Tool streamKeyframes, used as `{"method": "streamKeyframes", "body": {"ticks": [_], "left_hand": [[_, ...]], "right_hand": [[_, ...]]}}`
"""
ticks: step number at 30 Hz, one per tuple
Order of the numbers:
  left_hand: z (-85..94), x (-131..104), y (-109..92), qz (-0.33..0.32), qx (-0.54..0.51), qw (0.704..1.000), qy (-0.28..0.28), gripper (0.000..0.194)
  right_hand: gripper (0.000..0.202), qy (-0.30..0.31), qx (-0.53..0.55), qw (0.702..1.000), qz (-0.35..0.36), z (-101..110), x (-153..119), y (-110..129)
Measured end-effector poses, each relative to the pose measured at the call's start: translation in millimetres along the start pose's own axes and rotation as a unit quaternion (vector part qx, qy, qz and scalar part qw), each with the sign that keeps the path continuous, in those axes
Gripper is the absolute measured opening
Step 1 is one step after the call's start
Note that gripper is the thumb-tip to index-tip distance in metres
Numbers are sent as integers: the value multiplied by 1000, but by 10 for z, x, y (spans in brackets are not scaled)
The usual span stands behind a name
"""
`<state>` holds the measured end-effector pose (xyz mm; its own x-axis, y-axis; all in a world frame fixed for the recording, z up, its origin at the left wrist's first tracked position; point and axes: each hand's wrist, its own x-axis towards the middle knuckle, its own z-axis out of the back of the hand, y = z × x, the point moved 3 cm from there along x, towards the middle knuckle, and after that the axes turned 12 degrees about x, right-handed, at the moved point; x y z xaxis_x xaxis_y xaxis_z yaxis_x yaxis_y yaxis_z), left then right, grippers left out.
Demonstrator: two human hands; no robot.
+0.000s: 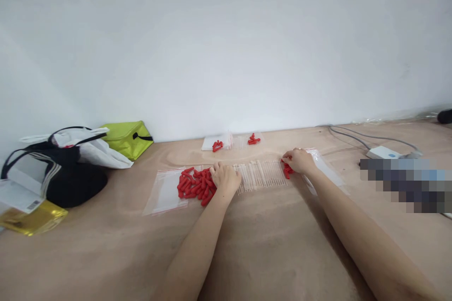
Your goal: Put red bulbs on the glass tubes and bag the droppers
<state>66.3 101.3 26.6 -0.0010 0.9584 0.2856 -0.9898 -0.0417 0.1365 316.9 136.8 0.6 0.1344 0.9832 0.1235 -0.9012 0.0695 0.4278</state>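
A pile of red pieces (195, 183) lies partly over clear zip bags (164, 194) left of centre. My left hand (225, 178) is at the right edge of this pile, its fingers bent and closed; what they grip is hidden. Beside it a row of thin, pale sticks (263, 175) runs to the right across the table. At the row's right end my right hand (299, 160) has its fingers closed at a small group of red pieces (287, 170), and I cannot make out what is between them. Another clear bag (325, 169) lies to the right of that hand.
Small red pieces (217, 146) and more red pieces (253, 139) lie on bags near the wall. A green bag (127, 138), a black bag (72, 176) and a yellow package (35, 217) stand at left. A white box (383, 153) with grey cables is at right.
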Motion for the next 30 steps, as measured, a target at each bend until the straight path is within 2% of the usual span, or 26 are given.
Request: {"method": "streamKeyframes", "body": {"ticks": [5, 9, 11, 13, 19, 21, 23, 25, 27, 30], "left_hand": [[106, -28, 50, -38, -27, 999, -15, 23], [170, -216, 138, -123, -75, 988, -60, 20], [145, -357, 195, -181, -106, 974, -88, 21], [76, -478, 262, -218, -126, 964, -89, 22], [-82, -604, 355, -268, -157, 948, -71, 25], [-96, -604, 346, -280, -146, 945, -81, 27], [-103, -608, 342, -286, -136, 942, -108, 27], [-110, -620, 348, -288, -135, 937, -143, 25], [-118, -636, 358, -290, -138, 931, -174, 23], [-113, -649, 371, -288, -152, 919, -220, 22]], "right_hand": [[23, 0, -2, 1000, -4, -47, 69, -29], [22, 1, 3, 1000, -8, -81, 95, -41], [21, 1, 5, 1000, -8, -89, 93, -42], [20, -1, 7, 1000, -5, -82, 88, -41], [21, -24, 14, 1000, 3, 35, 87, 32], [22, -41, 62, 997, 26, 65, 24, 141], [22, -40, 163, 983, 80, 44, -123, 312], [23, 0, 273, 950, 153, -37, -352, 514], [23, 23, 332, 918, 214, -135, -614, 689], [24, 25, 386, 880, 275, -260, -917, 843]]}}
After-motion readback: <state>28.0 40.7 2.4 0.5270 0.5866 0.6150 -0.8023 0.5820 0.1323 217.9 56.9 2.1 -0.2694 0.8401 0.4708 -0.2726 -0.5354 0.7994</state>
